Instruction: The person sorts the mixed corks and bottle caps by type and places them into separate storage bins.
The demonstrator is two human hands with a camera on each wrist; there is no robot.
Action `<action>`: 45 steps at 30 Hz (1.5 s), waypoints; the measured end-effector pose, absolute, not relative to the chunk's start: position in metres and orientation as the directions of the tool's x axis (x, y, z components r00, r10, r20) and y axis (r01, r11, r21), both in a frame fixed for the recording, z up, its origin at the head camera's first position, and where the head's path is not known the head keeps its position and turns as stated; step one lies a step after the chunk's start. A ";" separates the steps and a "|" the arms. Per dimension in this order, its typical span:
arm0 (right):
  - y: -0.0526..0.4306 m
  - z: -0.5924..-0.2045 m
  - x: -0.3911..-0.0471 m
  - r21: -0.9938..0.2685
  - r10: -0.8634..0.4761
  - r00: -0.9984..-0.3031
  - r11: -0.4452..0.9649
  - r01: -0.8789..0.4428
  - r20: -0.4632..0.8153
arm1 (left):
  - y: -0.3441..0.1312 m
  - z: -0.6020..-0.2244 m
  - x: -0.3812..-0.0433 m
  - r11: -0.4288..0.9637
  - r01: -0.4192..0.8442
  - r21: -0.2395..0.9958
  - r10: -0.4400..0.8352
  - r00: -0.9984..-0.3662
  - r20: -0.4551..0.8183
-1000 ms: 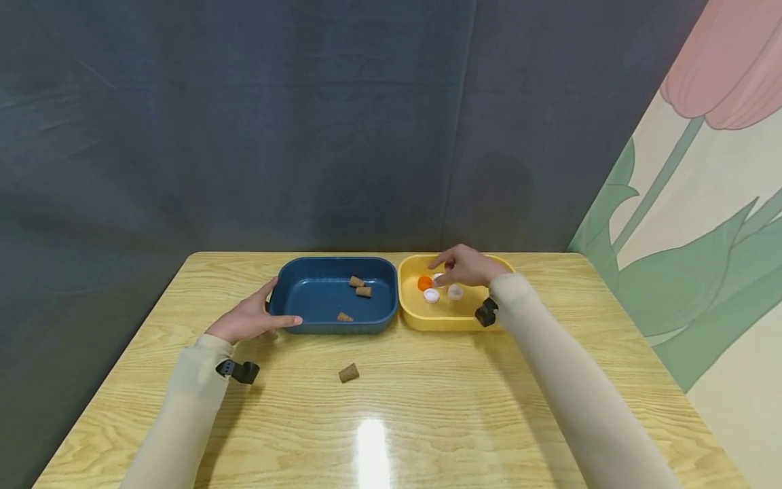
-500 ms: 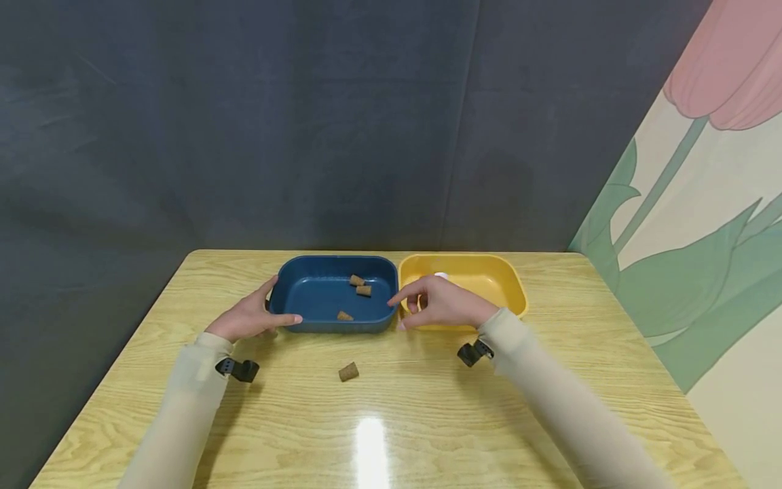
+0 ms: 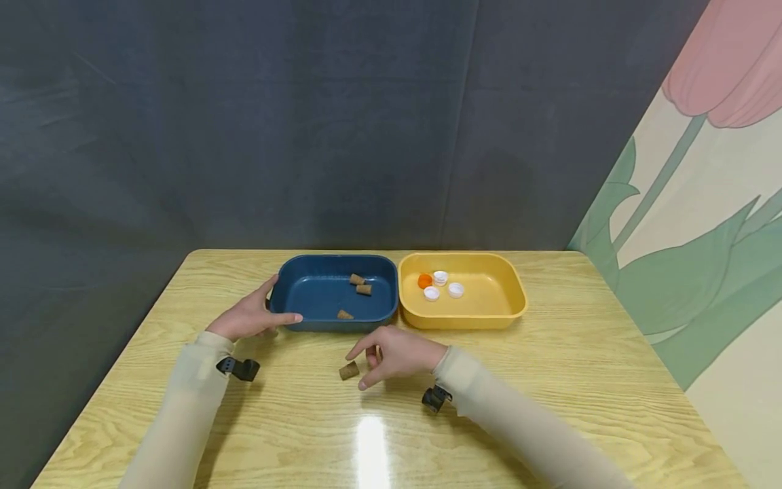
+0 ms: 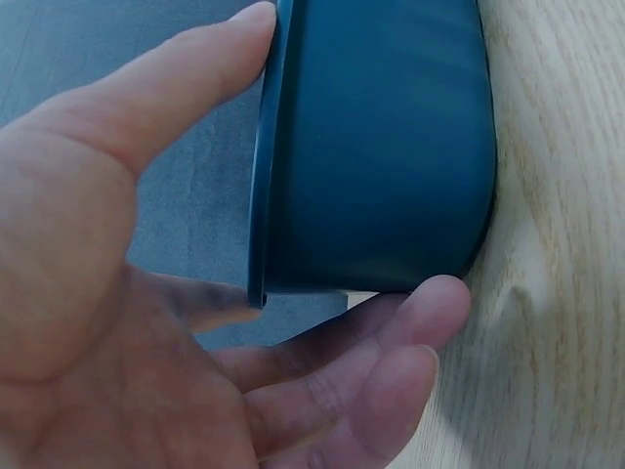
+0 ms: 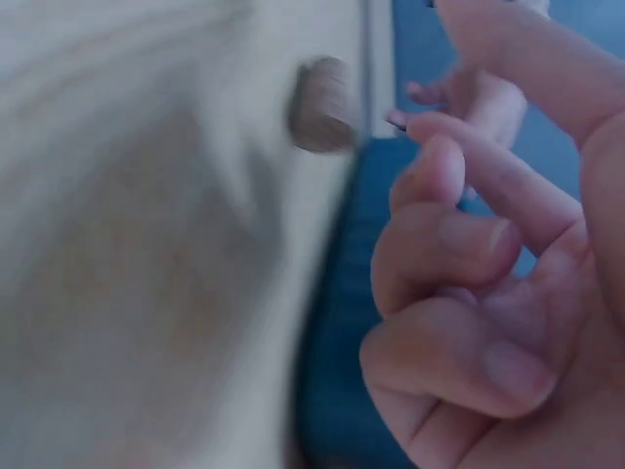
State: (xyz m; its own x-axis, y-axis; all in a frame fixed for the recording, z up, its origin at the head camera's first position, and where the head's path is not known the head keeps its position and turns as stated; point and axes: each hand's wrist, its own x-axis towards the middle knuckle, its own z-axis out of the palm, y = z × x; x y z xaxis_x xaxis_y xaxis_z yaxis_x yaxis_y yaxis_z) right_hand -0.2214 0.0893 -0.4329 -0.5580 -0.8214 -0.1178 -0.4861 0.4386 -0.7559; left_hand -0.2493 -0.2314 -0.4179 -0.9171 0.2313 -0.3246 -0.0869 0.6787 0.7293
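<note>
A blue tray (image 3: pixel 332 326) sits at the back of the table, several corks inside it, one of them a cork (image 3: pixel 364 290) near its right end. My left hand (image 3: pixel 250 317) rests on its left front corner, thumb straight along the front rim and fingertips against the end wall, as the left wrist view shows (image 4: pixel 381 195) from below the rim. A loose cork (image 3: pixel 349 370) lies on the table before the tray. Beside it hovers my right hand (image 3: pixel 397 353), thumb and index finger apart with nothing between them, the other fingers bent.
Right of the blue tray stands a yellow tray (image 3: pixel 464 322), their ends close together. Inside are an orange cap (image 3: pixel 424 281) and several white caps, such as a white cap (image 3: pixel 455 290). A dark curtain (image 3: pixel 366 136) hangs behind the table.
My right hand has come out of the yellow tray, moving left and toward me to the loose cork. The left hand has stayed at the blue tray's corner.
</note>
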 end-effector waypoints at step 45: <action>0.080 -0.454 -0.224 -0.717 -0.763 -0.645 0.473 -0.512 -0.042 | -0.232 -0.419 -0.250 0.680 -0.081 0.729 0.227 -0.922 -0.315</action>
State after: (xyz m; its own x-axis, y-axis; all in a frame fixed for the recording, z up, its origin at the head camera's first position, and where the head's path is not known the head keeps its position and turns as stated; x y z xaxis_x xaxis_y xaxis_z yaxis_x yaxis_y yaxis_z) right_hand -0.2241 0.0801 -0.4538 -0.6454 -0.7626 -0.0425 -0.5119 0.4732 -0.7169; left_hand -0.2498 -0.2320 -0.4188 -0.9217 0.2270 -0.3145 -0.0813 0.6798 0.7289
